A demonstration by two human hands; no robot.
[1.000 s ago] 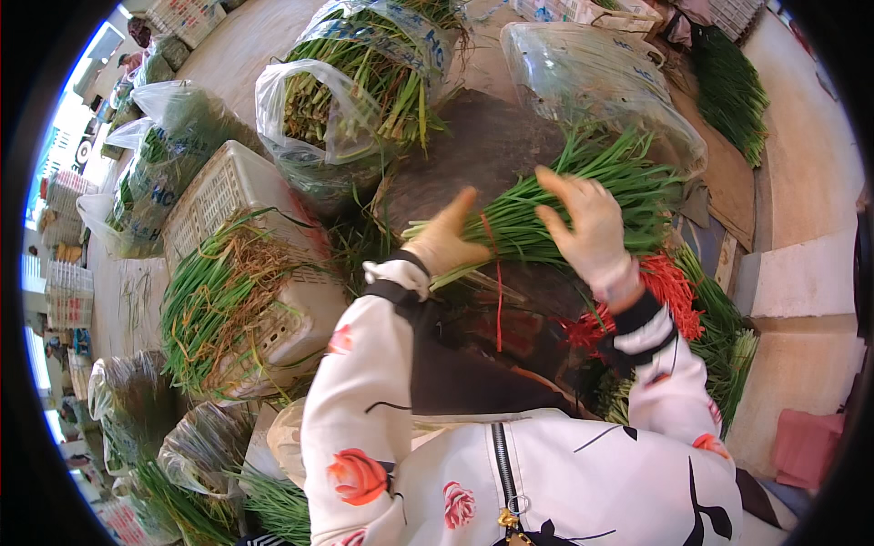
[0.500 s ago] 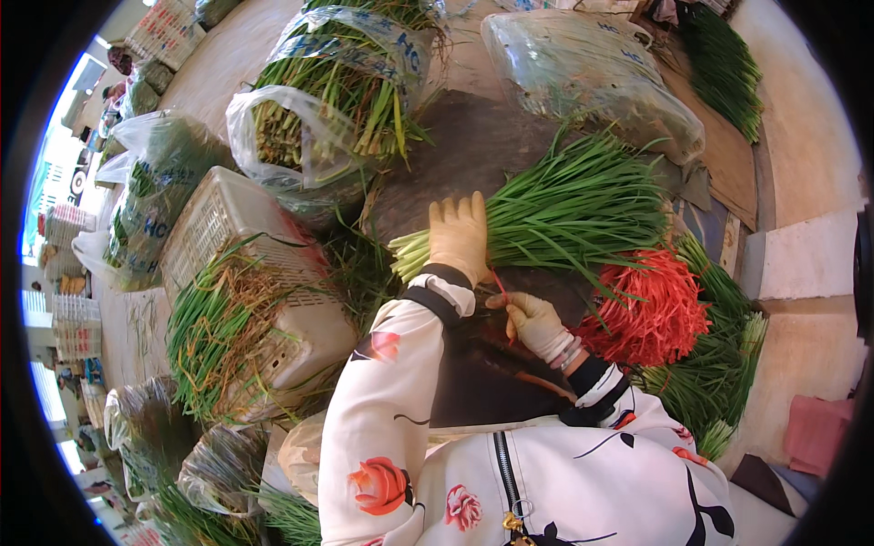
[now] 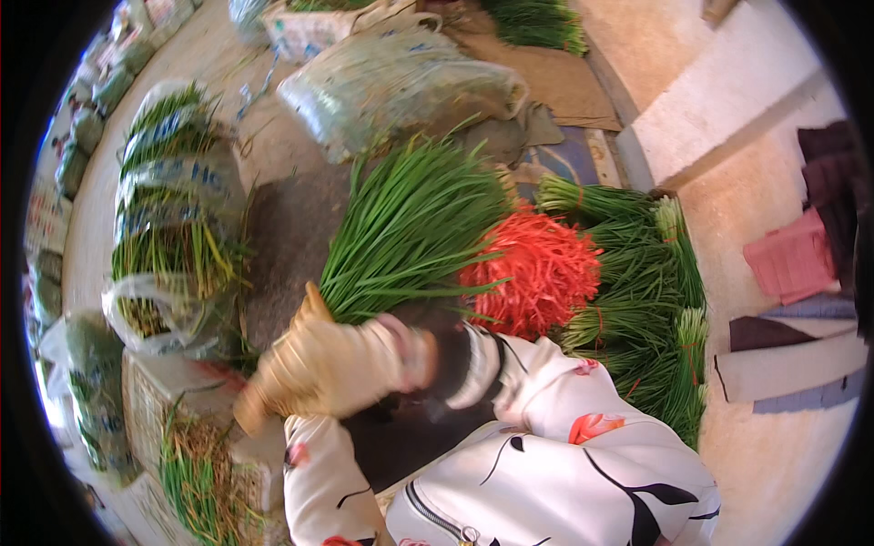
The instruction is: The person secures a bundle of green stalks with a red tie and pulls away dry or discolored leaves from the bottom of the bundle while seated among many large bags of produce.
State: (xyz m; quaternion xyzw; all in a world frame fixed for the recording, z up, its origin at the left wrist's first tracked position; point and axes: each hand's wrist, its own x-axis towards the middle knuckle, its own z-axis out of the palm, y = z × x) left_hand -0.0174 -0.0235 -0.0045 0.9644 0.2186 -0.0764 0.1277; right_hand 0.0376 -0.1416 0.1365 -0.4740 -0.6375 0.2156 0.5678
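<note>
Nearest, left of lower centre, the right hand [image 3: 319, 371] is blurring as it is crossing over the left hand [image 3: 312, 302], mostly hiding it; whether either is pinching or spreading cannot be told. Half a second ago the right was pinching a red tie beside the left; now it is reaching across, so work is apparently centring on the covered stem end. The bundle [image 3: 401, 237] is fanning its leaves across frame centre. Farther right, heaped red ties [image 3: 537, 268] are lying beside tied bundles [image 3: 628, 259]; at upper centre a bag [image 3: 387, 86] is resting
</note>
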